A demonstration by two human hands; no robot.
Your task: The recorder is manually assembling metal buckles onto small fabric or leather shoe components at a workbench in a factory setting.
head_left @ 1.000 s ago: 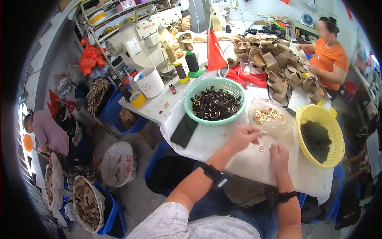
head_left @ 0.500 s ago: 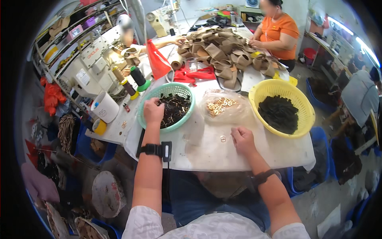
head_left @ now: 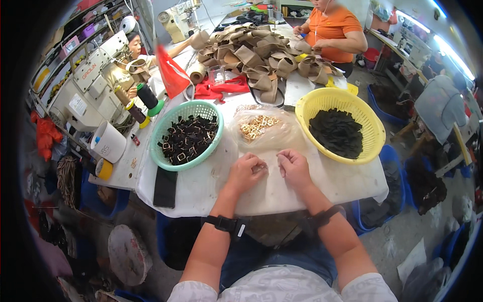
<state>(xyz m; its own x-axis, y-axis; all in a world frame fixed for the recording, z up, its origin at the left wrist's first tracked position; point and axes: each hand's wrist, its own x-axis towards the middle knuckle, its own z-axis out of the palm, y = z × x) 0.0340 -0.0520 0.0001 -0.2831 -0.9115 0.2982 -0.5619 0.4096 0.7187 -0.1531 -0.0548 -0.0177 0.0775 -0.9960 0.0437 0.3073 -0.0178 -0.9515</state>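
Observation:
My left hand (head_left: pixel 247 172) and my right hand (head_left: pixel 295 168) are close together over the front of the white-covered table (head_left: pixel 271 198), fingers curled in. Whatever their fingertips hold, if anything, is hidden. Just beyond them lies a clear plastic bag (head_left: pixel 282 140) with small gold-coloured metal buckles (head_left: pixel 258 127) heaped in it. Left of it stands a green basket (head_left: pixel 157 152) of short black strap pieces fitted with buckles (head_left: pixel 187 138). A yellow basket (head_left: pixel 373 143) on the right holds plain black strips (head_left: pixel 336 133).
A dark phone (head_left: pixel 165 188) lies by the green basket. Farther back are a pile of brown fabric pieces (head_left: pixel 251 50), red cloth (head_left: pixel 219 88), thread cones (head_left: pixel 147 96) and a sewing machine (head_left: pixel 85 93). A person in orange (head_left: pixel 336 30) and another person at the left work across the table.
My left hand has left the green basket and come beside my right hand. The loose buckle on the table is no longer visible. The view has shifted, and the phone now shows fully.

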